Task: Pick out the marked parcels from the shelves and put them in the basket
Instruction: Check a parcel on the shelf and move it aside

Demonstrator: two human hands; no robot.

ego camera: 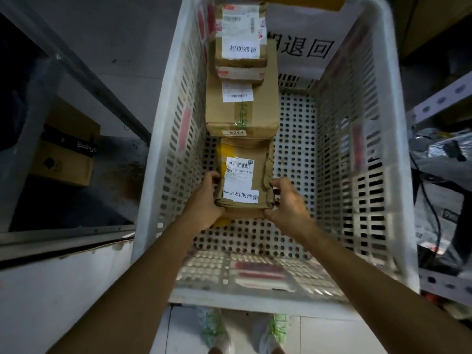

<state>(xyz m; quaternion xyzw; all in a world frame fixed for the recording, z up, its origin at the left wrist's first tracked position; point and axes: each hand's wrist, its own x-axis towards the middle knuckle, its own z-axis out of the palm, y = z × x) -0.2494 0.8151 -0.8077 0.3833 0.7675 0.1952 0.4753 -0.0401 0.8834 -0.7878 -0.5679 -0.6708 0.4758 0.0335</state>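
A white perforated plastic basket (357, 154) stands in front of me, seen from above. Inside it, both hands hold a small brown parcel (244, 180) with a white marked label, low over the basket floor. My left hand (204, 200) grips its left side, my right hand (286, 200) grips its right side. Beyond it, along the basket's left side, lies a larger brown parcel (241, 108). A smaller labelled parcel (241, 34) sits on top of that one at the far end.
A paper sign (304, 47) with printed characters hangs on the basket's far wall. A cardboard box (66, 149) sits on a low shelf at the left. Metal shelving with bagged parcels (439, 149) stands at the right. My shoes (245, 330) show below the basket.
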